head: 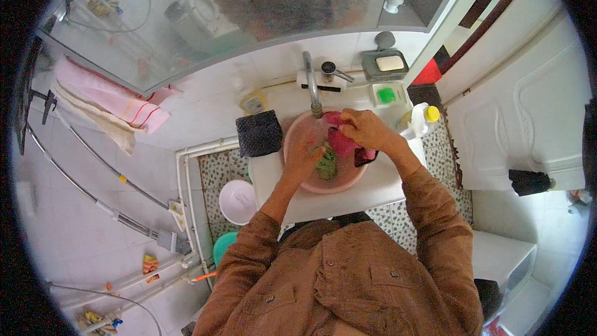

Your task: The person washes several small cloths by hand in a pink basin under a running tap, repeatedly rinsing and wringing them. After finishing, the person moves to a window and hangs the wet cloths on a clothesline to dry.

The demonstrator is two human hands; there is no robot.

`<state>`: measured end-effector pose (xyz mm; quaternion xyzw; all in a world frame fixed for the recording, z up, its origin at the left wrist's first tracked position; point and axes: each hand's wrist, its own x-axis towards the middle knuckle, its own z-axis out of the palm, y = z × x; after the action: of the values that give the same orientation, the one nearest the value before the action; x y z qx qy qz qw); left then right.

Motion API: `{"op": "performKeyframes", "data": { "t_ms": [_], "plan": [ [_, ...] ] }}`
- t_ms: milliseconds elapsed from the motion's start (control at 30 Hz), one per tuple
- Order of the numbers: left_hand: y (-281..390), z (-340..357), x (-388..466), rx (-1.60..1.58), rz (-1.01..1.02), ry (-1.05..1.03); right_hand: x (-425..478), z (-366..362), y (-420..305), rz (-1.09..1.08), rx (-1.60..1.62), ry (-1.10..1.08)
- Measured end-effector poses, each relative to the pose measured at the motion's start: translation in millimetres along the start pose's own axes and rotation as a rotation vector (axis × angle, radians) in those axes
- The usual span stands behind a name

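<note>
A pink plastic basin [343, 184] sits in the white washbasin [298, 210] under the metal faucet [313, 88]. Inside it lie a green cloth [326, 164] and a magenta cloth [341, 142]. My right hand [366, 129] grips the magenta cloth at the basin's upper right. My left hand [305, 151] is over the left part of the basin, beside the green cloth; its fingers are blurred, and whether it holds anything cannot be told. A darker red cloth piece [364, 156] lies at the basin's right rim.
A dark folded cloth [260, 134] lies left of the basin. Behind to the right are a soap dish with soap [390, 63], a green sponge [386, 95] and a yellow-capped bottle [417, 121]. A mirror cabinet [280, 0] overhangs the back; a white bowl [238, 202] stands lower left.
</note>
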<state>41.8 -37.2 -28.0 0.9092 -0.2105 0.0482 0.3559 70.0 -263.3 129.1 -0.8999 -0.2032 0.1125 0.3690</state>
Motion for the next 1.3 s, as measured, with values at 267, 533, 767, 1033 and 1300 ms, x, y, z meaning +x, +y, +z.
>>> {"op": "performKeyframes", "data": {
  "t_ms": [267, 533, 767, 1033, 1300],
  "plan": [
    [90.7, -101.3, 58.1, -0.329, 0.118, 0.002, -2.5, -51.7, -28.0, -0.049, 0.553, -0.122],
    [108.5, -158.8, 78.5, -0.466, -0.187, -0.317, -1.5, -53.0, -30.7, -0.203, 0.479, 0.028],
    [99.4, -179.5, 92.1, -0.267, 0.035, -0.208, 0.8, -60.9, -3.6, -0.046, -0.023, -0.191],
    [103.7, -219.9, 95.9, -0.327, -0.116, -0.341, -3.8, -67.5, 43.8, -0.145, 0.051, 0.114],
    [71.2, -195.1, 79.9, 0.100, -0.207, -0.132, -15.9, -52.2, 34.6, 0.043, 0.069, 0.302]
  ]
}}
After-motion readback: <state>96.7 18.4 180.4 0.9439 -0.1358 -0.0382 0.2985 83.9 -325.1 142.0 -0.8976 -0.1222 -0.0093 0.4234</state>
